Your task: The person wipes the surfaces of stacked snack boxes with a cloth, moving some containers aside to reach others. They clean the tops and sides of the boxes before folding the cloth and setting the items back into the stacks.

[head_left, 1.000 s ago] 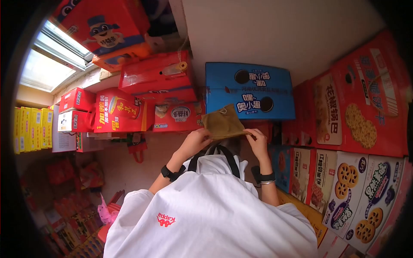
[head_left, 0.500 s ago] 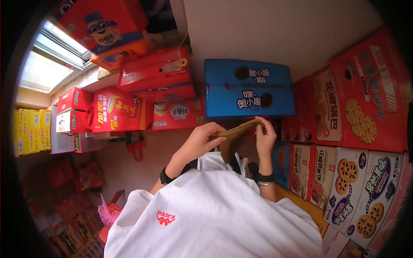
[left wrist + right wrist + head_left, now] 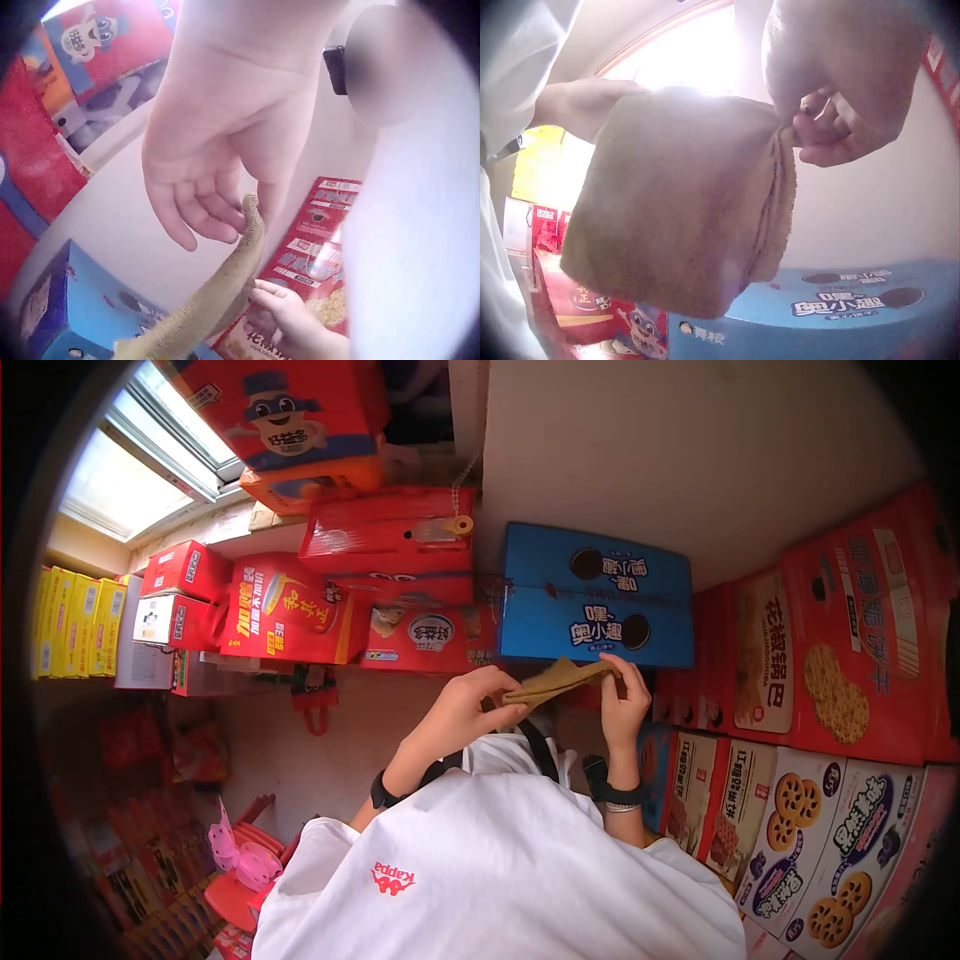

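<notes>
Watching from my end, I've got the olive-brown cloth [image 3: 557, 683] strung between both hands, in front of the chest and just above the white shirt [image 3: 500, 850] in the head view. The left hand [image 3: 460, 712] pinches one side, with the thumb and fingers closed on the fabric; the right hand [image 3: 624, 712] pinches the opposite side at its gathered edge. So neither is nearer: both are touching it, and the cloth lies squarely between them.

The relation I'm reading is the line from pinch to pinch. In the head view the long axis runs crosswise, left fingers to right fingers, tilting a little away from the body toward the right. Seen from there it's a narrow band, almost edge-on. Over on the right wrist view, though, it opens into a broad panel below the grips, with its layers bunched beneath the right fingers. The left wrist view gives me the thin edge, slanting away from the left fingers. I can't tell how many layers there are.

Beyond the cloth sits the blue box [image 3: 597, 595], close behind in the head view; whether they touch, I can't tell. My judgement: that crosswise line is the thing to mind.
</notes>
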`<action>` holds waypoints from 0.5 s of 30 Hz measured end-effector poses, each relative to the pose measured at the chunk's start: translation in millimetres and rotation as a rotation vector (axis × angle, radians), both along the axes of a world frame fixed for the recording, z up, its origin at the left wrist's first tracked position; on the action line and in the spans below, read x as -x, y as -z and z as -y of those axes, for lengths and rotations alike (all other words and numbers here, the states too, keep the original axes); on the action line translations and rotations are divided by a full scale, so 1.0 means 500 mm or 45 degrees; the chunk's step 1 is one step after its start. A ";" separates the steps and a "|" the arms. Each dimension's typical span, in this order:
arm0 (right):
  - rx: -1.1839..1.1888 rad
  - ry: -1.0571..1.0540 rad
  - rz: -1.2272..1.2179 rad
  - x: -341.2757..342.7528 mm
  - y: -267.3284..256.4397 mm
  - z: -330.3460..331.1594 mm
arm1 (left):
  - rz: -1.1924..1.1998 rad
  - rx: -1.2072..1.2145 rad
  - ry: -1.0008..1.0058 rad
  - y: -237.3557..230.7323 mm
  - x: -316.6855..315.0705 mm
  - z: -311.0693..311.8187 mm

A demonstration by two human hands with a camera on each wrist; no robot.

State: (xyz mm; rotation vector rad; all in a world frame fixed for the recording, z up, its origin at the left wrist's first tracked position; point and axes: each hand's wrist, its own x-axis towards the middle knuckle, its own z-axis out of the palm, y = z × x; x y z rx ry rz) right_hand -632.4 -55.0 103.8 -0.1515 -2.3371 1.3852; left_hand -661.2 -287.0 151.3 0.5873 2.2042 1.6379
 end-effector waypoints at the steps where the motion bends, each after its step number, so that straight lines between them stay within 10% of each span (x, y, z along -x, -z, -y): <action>1: 0.005 -0.017 0.030 0.004 -0.002 -0.001 | 0.033 -0.040 -0.050 0.010 0.004 0.003; 15: -0.117 -0.036 -0.048 0.119 -0.040 -0.005 | -0.215 0.001 -0.214 0.037 0.143 0.011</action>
